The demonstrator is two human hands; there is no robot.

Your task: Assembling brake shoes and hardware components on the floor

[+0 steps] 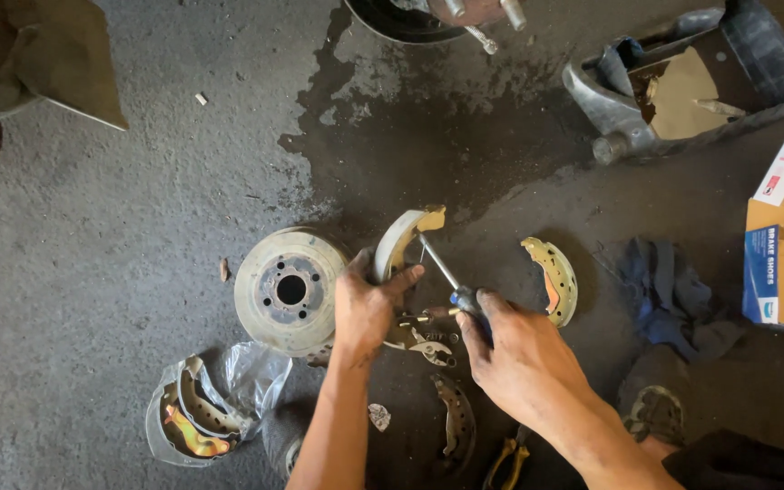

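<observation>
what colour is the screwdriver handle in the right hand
Dark blue-black with a small yellow mark, on the screwdriver gripped by the right hand; head view.

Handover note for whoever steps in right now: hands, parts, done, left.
Left hand: gripping a curved grey brake shoe, held upright off the floor.
Right hand: holding a blue-handled screwdriver, tip against that shoe's top end.
Parts: round metal brake drum flat on the floor left of the hands; second worn brake shoe to the right; springs and small levers below the held shoe; new shoes in a clear plastic bag lower left.
Done: shoes and drum are out on the floor.
Left: hardware lies loose; bagged shoes unfitted.
</observation>
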